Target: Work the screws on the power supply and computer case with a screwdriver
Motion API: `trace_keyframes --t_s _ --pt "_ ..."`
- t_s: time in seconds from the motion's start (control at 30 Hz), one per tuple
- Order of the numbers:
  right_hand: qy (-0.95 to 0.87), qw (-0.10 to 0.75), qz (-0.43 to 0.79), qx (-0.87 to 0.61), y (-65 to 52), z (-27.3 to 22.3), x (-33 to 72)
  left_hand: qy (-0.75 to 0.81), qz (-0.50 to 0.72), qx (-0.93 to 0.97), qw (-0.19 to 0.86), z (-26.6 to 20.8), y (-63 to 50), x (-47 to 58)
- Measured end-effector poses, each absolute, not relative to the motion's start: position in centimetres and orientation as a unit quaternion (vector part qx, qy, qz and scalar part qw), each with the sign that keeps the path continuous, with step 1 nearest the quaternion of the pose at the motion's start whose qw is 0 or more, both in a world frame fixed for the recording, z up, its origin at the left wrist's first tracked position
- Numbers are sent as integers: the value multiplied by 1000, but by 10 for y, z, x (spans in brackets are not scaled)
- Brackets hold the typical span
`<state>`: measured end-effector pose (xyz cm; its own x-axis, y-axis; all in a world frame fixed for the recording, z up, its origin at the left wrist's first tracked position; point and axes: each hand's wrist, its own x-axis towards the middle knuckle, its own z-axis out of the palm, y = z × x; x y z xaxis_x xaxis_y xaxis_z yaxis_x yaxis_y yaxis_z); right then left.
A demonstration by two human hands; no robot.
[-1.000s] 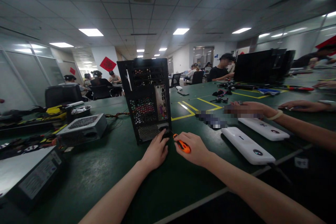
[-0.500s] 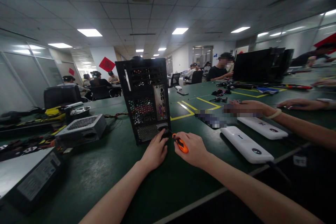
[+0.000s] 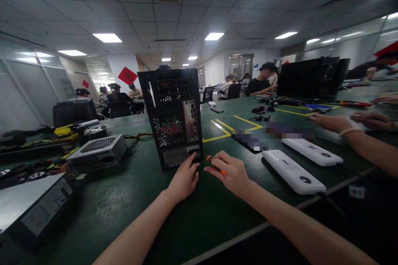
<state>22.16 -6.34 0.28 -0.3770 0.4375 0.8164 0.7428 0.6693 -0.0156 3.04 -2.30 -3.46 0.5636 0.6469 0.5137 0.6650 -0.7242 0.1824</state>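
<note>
A black computer case [image 3: 174,109] stands upright with its back panel facing me. At its lower right corner, my left hand [image 3: 183,178] rests low on the table, fingers bent and fingertips against the bottom of the panel beside a dark socket. Whatever those fingertips pinch is hidden. My right hand [image 3: 231,174] is closed around the handle of an orange and black screwdriver [image 3: 209,158]. Its thin shaft points left at the case's lower corner, close to my left fingertips. Where the tip ends is too small to tell.
Left lie a grey power supply [image 3: 96,153], another metal box [image 3: 34,203], and a metal bowl [image 3: 95,130]. Right are white power banks [image 3: 294,172], a blurred phone [image 3: 250,140], cables, and a monitor [image 3: 300,78]. A co-worker's hands [image 3: 334,124] work at far right.
My right hand's fingers have shifted on the screwdriver handle and loosened a little, covering more of it. My left hand stays put. The co-worker's hand has moved right, away from the white power banks.
</note>
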Motion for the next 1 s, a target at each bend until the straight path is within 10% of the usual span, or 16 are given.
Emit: trace_keyframes --t_s 0.73,1.0 --pt "-793 492 -37 -356 -73 11 219 -372 -284 -883 14 -34 -24 30" --pt "-822 374 -272 -332 -63 1 231 -375 -283 -883 18 -34 -24 30"
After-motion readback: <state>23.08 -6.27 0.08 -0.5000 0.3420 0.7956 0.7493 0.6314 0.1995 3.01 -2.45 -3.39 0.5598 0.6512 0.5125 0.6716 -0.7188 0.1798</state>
